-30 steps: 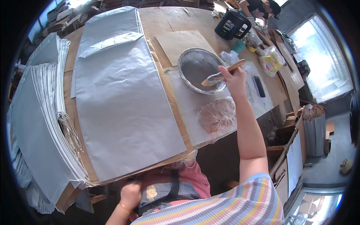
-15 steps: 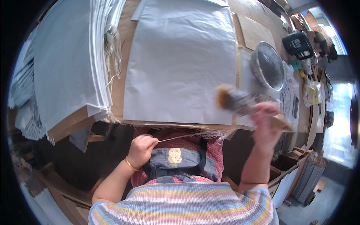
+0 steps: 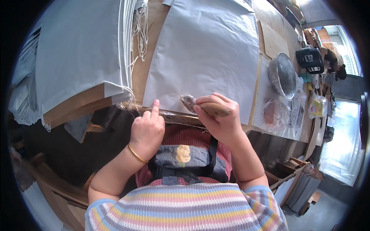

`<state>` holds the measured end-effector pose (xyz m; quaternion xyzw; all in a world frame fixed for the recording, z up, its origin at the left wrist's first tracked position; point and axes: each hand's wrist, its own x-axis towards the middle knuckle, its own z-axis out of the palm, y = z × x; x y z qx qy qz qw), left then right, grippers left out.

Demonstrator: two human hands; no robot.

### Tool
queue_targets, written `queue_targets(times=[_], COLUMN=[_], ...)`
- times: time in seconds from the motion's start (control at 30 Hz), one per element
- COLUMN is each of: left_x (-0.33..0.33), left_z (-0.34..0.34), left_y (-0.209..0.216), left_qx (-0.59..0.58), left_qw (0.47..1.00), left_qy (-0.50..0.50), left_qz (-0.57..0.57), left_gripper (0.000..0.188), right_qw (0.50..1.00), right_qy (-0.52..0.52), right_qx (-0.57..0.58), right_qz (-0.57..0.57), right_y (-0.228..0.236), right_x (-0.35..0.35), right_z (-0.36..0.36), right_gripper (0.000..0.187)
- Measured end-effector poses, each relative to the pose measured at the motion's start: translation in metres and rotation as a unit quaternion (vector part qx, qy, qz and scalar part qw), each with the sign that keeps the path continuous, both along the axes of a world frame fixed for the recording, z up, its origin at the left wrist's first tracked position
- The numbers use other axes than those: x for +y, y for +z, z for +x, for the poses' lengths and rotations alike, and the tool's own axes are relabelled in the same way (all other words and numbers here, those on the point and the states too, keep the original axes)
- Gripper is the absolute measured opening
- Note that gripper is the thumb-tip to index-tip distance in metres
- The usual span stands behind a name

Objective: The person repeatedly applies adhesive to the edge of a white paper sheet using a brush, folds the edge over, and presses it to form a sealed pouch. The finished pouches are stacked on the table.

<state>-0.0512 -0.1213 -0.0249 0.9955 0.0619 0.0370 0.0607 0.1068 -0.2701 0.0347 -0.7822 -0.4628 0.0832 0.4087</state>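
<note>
Wooden-handled brush (image 3: 216, 109): gripping near bristles (image 3: 187, 101) with right hand (image 3: 224, 120), presumably for control over white sheet (image 3: 206, 54); cannot tell left hand's (image 3: 148, 130) grip.

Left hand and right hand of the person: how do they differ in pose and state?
The left hand extends its index finger, while the right hand grips a wooden-handled brush. No tool shows in the left hand, unlike the right. A gold bangle circles the left wrist; none shows on the right. Both are bare, near the white sheet's near edge.
</note>
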Motion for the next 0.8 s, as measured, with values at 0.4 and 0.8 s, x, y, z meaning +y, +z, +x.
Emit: queue_targets(times=[0.4,0.8], left_x=[0.001,-0.001], left_z=[-0.001,0.007], left_y=[-0.002,0.012], left_qx=[0.012,0.077], left_qw=[1.0,0.997], left_qy=[-0.008,-0.013], left_qz=[0.0,0.001], left_gripper=[0.006,0.009], right_qw=[0.966,0.959], right_qy=[-0.228,-0.273], right_qx=[0.111,0.082], right_qz=[-0.055,-0.006], right_y=[-0.004,0.0], right_x=[-0.06,-0.115], right_z=[0.015,0.054], right_gripper=[0.011,0.011])
